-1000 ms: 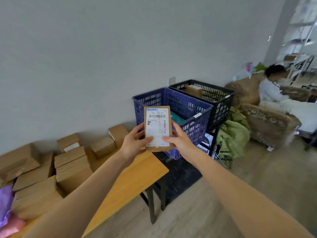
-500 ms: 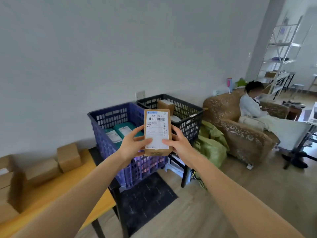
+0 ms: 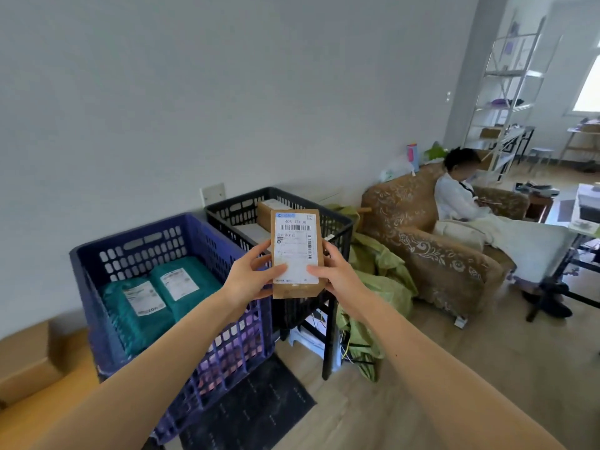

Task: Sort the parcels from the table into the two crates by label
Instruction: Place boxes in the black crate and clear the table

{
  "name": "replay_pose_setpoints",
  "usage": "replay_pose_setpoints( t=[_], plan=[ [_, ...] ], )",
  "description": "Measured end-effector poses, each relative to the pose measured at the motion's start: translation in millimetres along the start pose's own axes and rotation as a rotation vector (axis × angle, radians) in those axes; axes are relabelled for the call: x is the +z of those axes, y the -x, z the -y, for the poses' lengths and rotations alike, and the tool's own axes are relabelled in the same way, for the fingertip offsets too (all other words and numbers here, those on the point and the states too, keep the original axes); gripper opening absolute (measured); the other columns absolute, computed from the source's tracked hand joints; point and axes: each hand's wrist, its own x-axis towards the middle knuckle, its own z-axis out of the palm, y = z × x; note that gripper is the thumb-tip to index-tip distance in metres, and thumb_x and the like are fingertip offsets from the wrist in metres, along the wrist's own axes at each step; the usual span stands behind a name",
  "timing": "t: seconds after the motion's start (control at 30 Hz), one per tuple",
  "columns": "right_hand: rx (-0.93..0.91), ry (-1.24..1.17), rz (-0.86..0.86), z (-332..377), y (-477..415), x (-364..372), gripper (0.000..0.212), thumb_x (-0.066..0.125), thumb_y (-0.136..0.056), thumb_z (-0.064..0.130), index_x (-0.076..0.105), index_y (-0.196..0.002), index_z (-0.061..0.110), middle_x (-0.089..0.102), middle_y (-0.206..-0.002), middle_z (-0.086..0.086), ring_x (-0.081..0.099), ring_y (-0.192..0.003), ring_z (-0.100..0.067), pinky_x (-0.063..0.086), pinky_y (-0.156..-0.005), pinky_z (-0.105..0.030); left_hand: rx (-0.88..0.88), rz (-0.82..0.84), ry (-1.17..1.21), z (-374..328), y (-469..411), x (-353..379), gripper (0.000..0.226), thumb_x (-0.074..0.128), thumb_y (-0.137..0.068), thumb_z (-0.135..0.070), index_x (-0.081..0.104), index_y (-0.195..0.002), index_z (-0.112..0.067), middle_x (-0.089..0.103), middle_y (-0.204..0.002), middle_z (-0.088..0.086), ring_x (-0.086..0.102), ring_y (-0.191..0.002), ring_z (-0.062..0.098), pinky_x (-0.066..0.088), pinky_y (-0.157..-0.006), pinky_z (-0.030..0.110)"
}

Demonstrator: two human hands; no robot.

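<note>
Both hands hold a small brown cardboard parcel [image 3: 296,251] upright, its white barcode label facing me. My left hand [image 3: 248,277] grips its left edge, thumb on the label. My right hand [image 3: 337,274] grips the right edge the same way. The parcel hangs in front of the black crate [image 3: 337,227], which holds a brown box [image 3: 264,212] and a pale parcel. Left of it stands the blue crate [image 3: 97,277] with two teal mailer bags [image 3: 156,293] inside.
The wooden table [image 3: 48,414] with a cardboard box [image 3: 26,362] shows at the lower left. A dark mat [image 3: 253,414] lies on the floor below the crates. Green sacks [image 3: 380,274] lie beside the black crate's stand. A person sits in a brown armchair [image 3: 431,248] at right.
My view has swung right, away from the table and toward the crates. The parcel stays held in both hands and now sits in front of the black crate.
</note>
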Motion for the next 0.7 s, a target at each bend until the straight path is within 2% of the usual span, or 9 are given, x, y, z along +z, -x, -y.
replay_pose_setpoints(
  t=[0.1, 0.27, 0.43, 0.53, 0.7],
  plan=[
    [0.005, 0.017, -0.014, 4, -46, -19, 0.067, 0.058, -0.089, 0.001, 0.033, -0.144, 0.031, 0.064, -0.121, 0.008, 0.061, -0.111, -0.015, 0.051, -0.095, -0.038, 0.009, -0.007, 0.019, 2, -49, 9, 0.064, 0.073, -0.083, -0.010, 0.049, -0.136, -0.037, 0.065, -0.123, -0.006, 0.068, -0.101, 0.017, 0.059, -0.075, 0.038],
    [0.004, 0.093, 0.051, 27, -149, -38, 0.069, 0.059, -0.089, 0.001, 0.031, -0.147, 0.027, 0.063, -0.112, 0.015, 0.060, -0.110, -0.014, 0.046, -0.102, -0.046, 0.049, -0.085, 0.068, -7, -135, 11, 0.062, 0.071, -0.085, -0.013, 0.047, -0.138, -0.033, 0.064, -0.122, -0.011, 0.070, -0.095, 0.013, 0.057, -0.065, 0.027],
    [0.024, 0.111, 0.137, 26, -243, -38, 0.068, 0.061, -0.088, 0.003, 0.033, -0.145, 0.028, 0.060, -0.131, 0.001, 0.059, -0.115, -0.019, 0.049, -0.099, -0.045, 0.040, -0.166, 0.039, -15, -207, -9, 0.064, 0.071, -0.086, -0.013, 0.044, -0.142, -0.029, 0.062, -0.126, -0.003, 0.067, -0.103, 0.019, 0.058, -0.076, 0.035],
    [0.039, 0.126, 0.171, 17, -285, -35, 0.069, 0.063, -0.088, 0.004, 0.035, -0.144, 0.031, 0.060, -0.130, 0.002, 0.059, -0.116, -0.019, 0.050, -0.098, -0.045, -0.001, -0.208, -0.007, -14, -238, -20, 0.064, 0.068, -0.088, -0.011, 0.042, -0.144, -0.030, 0.060, -0.128, 0.000, 0.064, -0.108, 0.022, 0.057, -0.079, 0.038],
    [0.073, 0.149, 0.251, -5, -349, -25, 0.068, 0.065, -0.087, 0.008, 0.034, -0.145, 0.030, 0.059, -0.130, 0.002, 0.059, -0.115, -0.018, 0.051, -0.097, -0.042, -0.087, -0.312, -0.058, 1, -289, -37, 0.062, 0.062, -0.092, -0.010, 0.038, -0.146, -0.028, 0.059, -0.128, 0.002, 0.062, -0.110, 0.024, 0.051, -0.093, 0.050]
  ],
)
